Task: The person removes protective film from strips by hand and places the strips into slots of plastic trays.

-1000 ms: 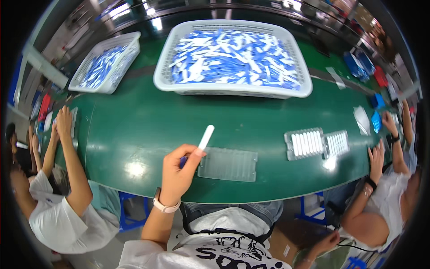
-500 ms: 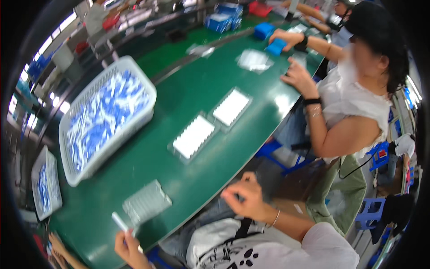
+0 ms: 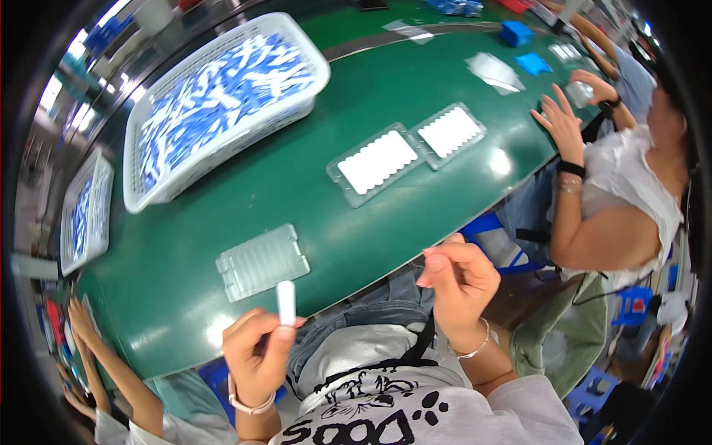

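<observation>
My left hand [image 3: 259,348] pinches a short white plastic stick [image 3: 286,302] between thumb and fingers, its free end pointing up. A clear ribbed plastic tray [image 3: 261,259] lies on the table just beyond that hand, with no sticks visible in its grooves. Over the table's near edge, my right hand [image 3: 460,285] is curled, thumb and fingers drawn together, and no object shows in it. Farther right, two clear trays, a nearer one [image 3: 377,163] and a farther one [image 3: 449,136], each hold a row of several white sticks.
A large white basket [image 3: 222,156] full of blue and white sticks stands at the back left, beside a smaller basket [image 3: 89,215]. At right, a co-worker handles clear packaging near plastic sheets [image 3: 495,73] and a blue box [image 3: 517,33]. Another person's arms [image 3: 119,371] reach in at left.
My view has turned, so the table and baskets appear shifted. My left hand, still pinching the stick, is now nearer the tray's close side. The co-worker at right has let go of the blue piece.
</observation>
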### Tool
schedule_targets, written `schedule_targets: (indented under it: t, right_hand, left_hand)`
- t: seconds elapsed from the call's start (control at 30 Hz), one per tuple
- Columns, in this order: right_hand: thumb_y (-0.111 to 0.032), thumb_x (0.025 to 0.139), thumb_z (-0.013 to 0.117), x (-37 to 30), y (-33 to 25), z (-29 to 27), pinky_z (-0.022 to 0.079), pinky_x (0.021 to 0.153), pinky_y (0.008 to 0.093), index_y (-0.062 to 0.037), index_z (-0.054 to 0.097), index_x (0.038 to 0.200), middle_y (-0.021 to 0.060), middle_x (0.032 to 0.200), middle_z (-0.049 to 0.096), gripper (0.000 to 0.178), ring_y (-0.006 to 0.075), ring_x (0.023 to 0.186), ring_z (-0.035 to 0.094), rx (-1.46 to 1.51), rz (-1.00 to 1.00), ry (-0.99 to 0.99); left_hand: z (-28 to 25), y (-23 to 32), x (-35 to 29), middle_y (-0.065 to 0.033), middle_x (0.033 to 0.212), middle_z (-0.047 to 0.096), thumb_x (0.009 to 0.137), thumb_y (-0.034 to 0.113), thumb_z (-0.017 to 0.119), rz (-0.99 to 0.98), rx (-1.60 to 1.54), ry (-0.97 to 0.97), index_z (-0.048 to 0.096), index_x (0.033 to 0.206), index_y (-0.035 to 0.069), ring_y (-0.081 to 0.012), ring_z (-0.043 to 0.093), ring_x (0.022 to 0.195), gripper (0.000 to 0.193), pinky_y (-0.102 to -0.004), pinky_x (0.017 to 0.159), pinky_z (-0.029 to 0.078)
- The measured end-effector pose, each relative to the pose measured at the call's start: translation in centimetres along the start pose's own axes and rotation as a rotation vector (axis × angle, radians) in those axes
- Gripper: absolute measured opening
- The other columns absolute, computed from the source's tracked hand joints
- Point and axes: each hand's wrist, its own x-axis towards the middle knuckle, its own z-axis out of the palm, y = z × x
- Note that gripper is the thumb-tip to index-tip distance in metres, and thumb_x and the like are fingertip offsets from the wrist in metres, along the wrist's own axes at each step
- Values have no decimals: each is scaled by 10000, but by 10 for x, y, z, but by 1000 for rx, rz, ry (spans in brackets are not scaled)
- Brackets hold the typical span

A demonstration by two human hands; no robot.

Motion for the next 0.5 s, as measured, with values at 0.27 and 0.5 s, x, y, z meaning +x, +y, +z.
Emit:
schedule_targets:
  t: [0.27, 0.5]
  right_hand:
    - [48, 799, 649, 4, -2, 27, 397, 567, 222, 4, 609, 805, 54, 649, 630, 59, 94, 569, 542, 69, 133, -204]
    - [43, 804, 643, -9, 5, 41, 420, 584, 224, 6, 605, 810, 61, 685, 631, 54, 100, 593, 558, 94, 146, -244]
  left_hand:
    - [-11, -6, -13, 3, 568, 473, 810, 56, 658, 13, -9, -10, 695, 843, 27, -48, 350, 475, 57, -223, 431, 231]
    - [-33, -15, -27, -1, 574, 483, 826, 30, 642, -37, 2, 21, 691, 857, 14, -51, 355, 487, 60, -224, 440, 242]
